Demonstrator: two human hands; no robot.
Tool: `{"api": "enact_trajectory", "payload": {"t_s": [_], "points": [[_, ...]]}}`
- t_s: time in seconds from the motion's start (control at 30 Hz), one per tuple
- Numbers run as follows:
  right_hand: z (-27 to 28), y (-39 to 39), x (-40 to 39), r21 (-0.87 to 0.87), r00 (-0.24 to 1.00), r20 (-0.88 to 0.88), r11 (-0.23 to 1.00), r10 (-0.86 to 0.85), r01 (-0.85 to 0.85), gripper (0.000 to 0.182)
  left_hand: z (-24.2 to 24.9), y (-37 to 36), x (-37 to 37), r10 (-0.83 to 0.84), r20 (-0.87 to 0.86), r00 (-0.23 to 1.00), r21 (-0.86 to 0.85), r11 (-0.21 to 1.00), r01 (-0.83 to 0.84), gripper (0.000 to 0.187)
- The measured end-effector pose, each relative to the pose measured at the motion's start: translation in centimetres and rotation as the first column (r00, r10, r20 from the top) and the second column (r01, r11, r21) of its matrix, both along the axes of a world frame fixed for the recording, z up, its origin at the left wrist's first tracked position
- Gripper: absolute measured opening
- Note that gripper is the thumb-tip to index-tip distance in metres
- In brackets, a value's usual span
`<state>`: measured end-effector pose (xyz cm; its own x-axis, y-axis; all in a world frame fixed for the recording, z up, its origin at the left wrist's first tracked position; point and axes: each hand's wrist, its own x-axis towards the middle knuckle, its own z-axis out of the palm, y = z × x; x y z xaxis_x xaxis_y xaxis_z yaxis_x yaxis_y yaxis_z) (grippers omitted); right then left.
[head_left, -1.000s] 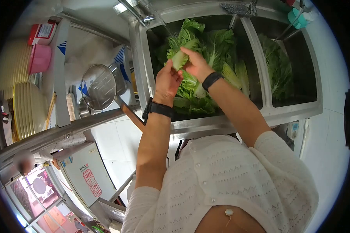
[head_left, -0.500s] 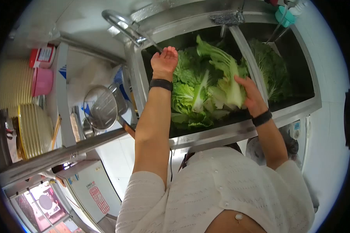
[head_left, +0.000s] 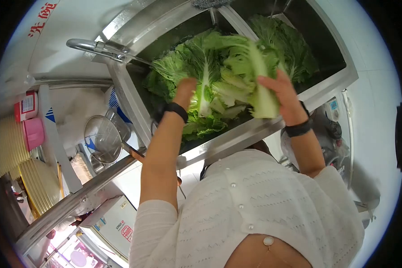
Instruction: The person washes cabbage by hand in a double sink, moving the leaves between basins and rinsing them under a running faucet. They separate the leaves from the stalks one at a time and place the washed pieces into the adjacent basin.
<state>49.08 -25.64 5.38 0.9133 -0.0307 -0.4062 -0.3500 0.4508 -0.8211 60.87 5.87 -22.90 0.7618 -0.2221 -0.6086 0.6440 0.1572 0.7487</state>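
Note:
Green leaves with pale stalks lie in the left basin of a metal sink (head_left: 120, 85). My right hand (head_left: 286, 96) is closed on a large cabbage leaf (head_left: 264, 85), its thumb over the thick white stalk. My left hand (head_left: 186, 91) is over the left part of the heap, beside another cabbage leaf (head_left: 204, 91); its fingers are blurred and partly hidden. A thin stream of water runs from the faucet (head_left: 94, 47) onto the leaves behind my left hand.
More leaves (head_left: 292, 49) lie in the right basin. Left of the sink, a shelf holds a strainer (head_left: 102, 138), a pink container (head_left: 33, 134) and stacked plates (head_left: 40, 183). A white appliance (head_left: 114, 228) stands at the lower left. A metal edge runs along the sink's front.
The view has shifted and turned. My left hand has moved from near the water stream down over the leaves. My right hand still holds the large leaf.

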Motion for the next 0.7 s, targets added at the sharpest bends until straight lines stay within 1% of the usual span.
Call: {"api": "enact_trajectory", "payload": {"t_s": [0.03, 0.07, 0.1, 0.13, 0.17, 0.2, 0.23, 0.27, 0.3, 0.33, 0.37, 0.4, 0.43, 0.47, 0.53, 0.57, 0.6, 0.63, 0.67, 0.7], "points": [[1.5, -1.0, -0.6, -0.033, 1.000, -0.011, 0.999, -0.030, 0.029, 0.036, 3.3, -3.4, -2.3, -0.378, 0.027, 0.925, 0.424, 0.843, 0.332, 0.036], [3.0, -1.9, -1.2, -0.069, 0.998, -0.021, 0.996, -0.058, 0.057, 0.035, 7.0, -7.0, -4.7, -0.678, -0.110, 0.727, 0.748, 0.425, 0.509, 0.045], [4.4, -2.8, -1.8, -0.090, 0.997, 0.032, 0.993, -0.071, 0.074, 0.035, 6.4, -8.0, -6.3, -0.675, -0.107, 0.730, 0.742, 0.434, 0.510, 0.045], [5.7, -3.7, -2.3, -0.112, 0.993, 0.089, 0.990, -0.080, 0.089, 0.034, 5.5, -8.8, -7.4, -0.712, -0.238, 0.661, 0.858, 0.166, 0.487, 0.055], [7.1, -4.2, -2.9, -0.209, 0.983, 0.118, 0.964, -0.142, 0.164, 0.035, 4.7, -9.1, -8.2, -0.705, -0.376, 0.601, 0.898, -0.118, 0.423, 0.067], [8.1, -4.7, -3.4, -0.298, 0.967, 0.154, 0.923, -0.203, 0.241, 0.035, 5.4, -9.1, -8.7, -0.706, -0.369, 0.604, 0.899, -0.108, 0.424, 0.067], [8.5, -6.0, -3.8, -0.342, 0.962, 0.173, 0.903, -0.210, 0.258, 0.039, 6.9, -8.8, -9.0, -0.682, -0.290, 0.671, 0.907, 0.027, 0.420, 0.073], [8.8, -7.1, -3.6, -0.368, 0.960, 0.222, 0.897, -0.171, 0.245, 0.043, 8.6, -8.7, -9.3, -0.644, -0.216, 0.734, 0.900, 0.159, 0.405, 0.079], [8.9, -8.0, -3.4, -0.362, 0.959, 0.227, 0.900, -0.168, 0.244, 0.046, 10.1, -8.8, -9.5, -0.570, -0.192, 0.799, 0.916, 0.187, 0.355, 0.074], [8.8, -8.9, -3.2, -0.354, 0.958, 0.232, 0.903, -0.168, 0.244, 0.049, 9.0, -8.1, -9.2, -0.575, -0.195, 0.795, 0.914, 0.188, 0.360, 0.074], [8.1, -9.6, -2.3, -0.356, 0.958, 0.231, 0.902, -0.170, 0.246, 0.049, 7.1, -7.3, -8.3, -0.585, -0.260, 0.768, 0.840, 0.255, 0.479, 0.068], [6.6, -10.3, -1.1, -0.485, 0.926, 0.221, 0.790, -0.305, 0.376, 0.050, 6.0, -6.8, -7.8, -0.600, -0.321, 0.733, 0.747, 0.316, 0.585, 0.061], [4.8, -11.1, -0.1, -0.600, 0.872, 0.232, 0.642, -0.431, 0.477, 0.051, 9.7, -7.5, -7.3, -0.611, -0.322, 0.723, 0.781, 0.260, 0.567, 0.051], [1.7, -13.2, 0.0, -0.674, 0.874, 0.373, 0.556, -0.312, 0.486, 0.047, 10.6, -7.2, -6.9, -0.609, -0.321, 0.725, 0.783, 0.261, 0.565, 0.051], [-0.9, -12.0, 1.1, -0.644, 0.757, 0.567, 0.398, -0.325, 0.653, 0.045, 12.1, -5.4, -5.5, -0.578, 0.028, 0.815, 0.818, 0.482, 0.314, 0.046], [-2.1, -10.3, 1.5, -0.675, 0.747, 0.623, 0.324, -0.232, 0.663, 0.044, 13.1, -4.6, -4.8, -0.573, 0.022, 0.819, 0.822, 0.477, 0.311, 0.046], [-1.8, -7.0, 1.6, -0.756, 0.817, 0.565, 0.322, -0.118, 0.569, 0.042, 14.6, -3.8, -3.8, -0.473, -0.014, 0.881, 0.680, 0.641, 0.355, 0.042], [-3.3, -5.1, 2.5, -0.778, 0.853, 0.516, 0.460, 0.078, 0.429, 0.041, 16.1, -3.2, -2.8, -0.373, -0.066, 0.926, 0.513, 0.783, 0.352, 0.039], [-3.8, -1.7, 2.8, -0.702, 0.886, 0.439, 0.673, 0.149, 0.234, 0.040, 17.3, -2.6, -2.0, -0.367, -0.060, 0.928, 0.524, 0.780, 0.342, 0.039], [-5.4, 1.2, 3.6, -0.480, 0.905, 0.383, 0.877, 0.185, 0.024, 0.026, 18.5, -1.9, -1.4, -0.396, -0.014, 0.918, 0.531, 0.775, 0.343, 0.038]]}}
